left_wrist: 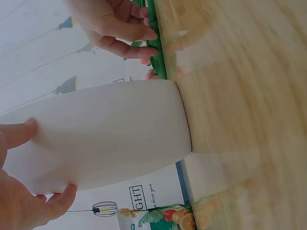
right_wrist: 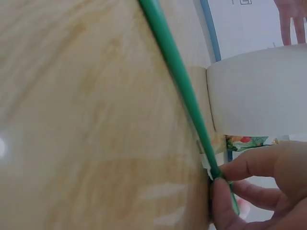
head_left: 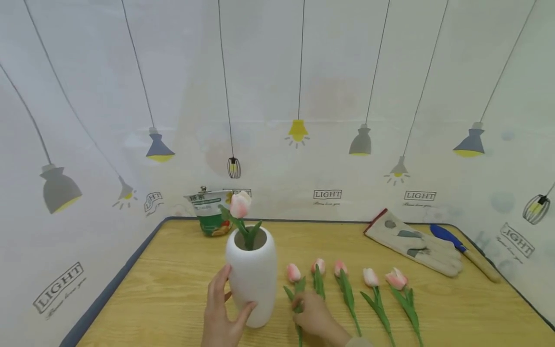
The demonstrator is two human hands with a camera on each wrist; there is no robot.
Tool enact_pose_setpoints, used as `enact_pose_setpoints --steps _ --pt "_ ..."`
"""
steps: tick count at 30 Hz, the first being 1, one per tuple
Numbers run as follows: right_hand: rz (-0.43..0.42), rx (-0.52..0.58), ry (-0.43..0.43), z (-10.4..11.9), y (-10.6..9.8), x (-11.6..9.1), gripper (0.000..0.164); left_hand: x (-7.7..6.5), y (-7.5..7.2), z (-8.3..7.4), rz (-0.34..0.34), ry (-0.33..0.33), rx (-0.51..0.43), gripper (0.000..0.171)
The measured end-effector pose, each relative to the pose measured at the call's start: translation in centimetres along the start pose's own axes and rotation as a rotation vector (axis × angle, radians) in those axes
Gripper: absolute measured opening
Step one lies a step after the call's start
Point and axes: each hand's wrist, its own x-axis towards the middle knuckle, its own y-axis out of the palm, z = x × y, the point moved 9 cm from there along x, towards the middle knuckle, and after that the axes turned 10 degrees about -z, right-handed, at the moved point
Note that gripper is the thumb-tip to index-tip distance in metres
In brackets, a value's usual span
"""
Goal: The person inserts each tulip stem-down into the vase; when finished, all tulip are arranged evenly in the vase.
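A tall white vase [head_left: 256, 284] stands upright on the table, with one pink-and-white tulip [head_left: 240, 205] leaning out of its mouth. My left hand [head_left: 221, 313] holds the vase's side, thumb on the near face and fingers around the left. Right of the vase, my right hand [head_left: 315, 313] pinches the leftmost lying tulip [head_left: 293, 273] near its leaves. In the right wrist view its green stem [right_wrist: 180, 79] runs between thumb and fingers, close to the wood. Several more tulips, such as the one with a pale head [head_left: 370, 277], lie in a row to the right.
Behind the vase, a green-and-white bag [head_left: 213, 214] stands by the back wall. At the back right lie a pair of work gloves [head_left: 401, 236] and a blue-bladed trowel [head_left: 446, 236] with a wooden handle. A printed lamp-pattern sheet surrounds the wooden table [head_left: 169, 279].
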Motion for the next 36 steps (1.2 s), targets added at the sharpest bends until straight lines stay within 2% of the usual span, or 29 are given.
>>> enact_pose_setpoints --steps 4,7,10,12,15,17,21,24,26,28,31,33,36 --pt "-0.008 0.068 0.009 -0.3 -0.4 0.2 0.020 0.0 0.0 0.0 0.005 -0.006 -0.017 0.096" --pt "-0.013 0.094 -0.008 0.3 -1.0 0.5 0.022 0.0 -0.3 -0.2 -0.006 0.010 -0.010 0.096" --pt "-0.051 0.104 -0.043 1.9 -2.8 1.2 0.024 -0.1 -0.4 -0.2 -0.006 0.009 -0.006 0.096" --pt "-0.105 0.084 -0.075 3.8 -4.8 2.0 0.023 -0.1 -0.4 -0.2 0.000 -0.001 -0.007 0.096" --pt "-0.221 0.070 -0.179 8.3 -9.1 3.3 0.023 0.0 -0.3 -0.1 0.016 -0.021 -0.011 0.095" --pt "-0.305 0.059 -0.283 12.3 -12.6 4.0 0.022 0.0 -0.2 -0.1 0.024 -0.030 -0.009 0.094" --pt "-0.446 0.149 -0.533 20.9 -19.3 4.4 0.022 0.0 -0.1 0.0 0.038 -0.054 -0.007 0.093" --pt "-0.509 0.265 -0.663 25.9 -22.7 4.1 0.022 0.0 -0.1 0.1 0.040 -0.059 -0.003 0.093" --pt "-0.565 0.314 -0.742 28.1 -24.2 3.7 0.022 0.0 -0.2 0.2 0.037 -0.055 -0.004 0.093" --pt "-0.610 0.338 -0.795 29.4 -24.7 3.3 0.022 0.0 -0.2 0.1 0.029 -0.049 -0.007 0.093" --pt "-0.648 0.333 -0.828 29.8 -24.2 3.0 0.022 -0.1 -0.2 0.1 0.021 -0.042 -0.013 0.092" --pt "-0.642 0.303 -0.827 29.3 -22.9 2.9 0.021 -0.1 -0.2 0.1 0.018 -0.039 -0.014 0.092" --pt "-0.567 0.237 -0.801 27.9 -19.6 3.1 0.020 -0.1 -0.3 0.0 0.008 -0.022 -0.015 0.093"
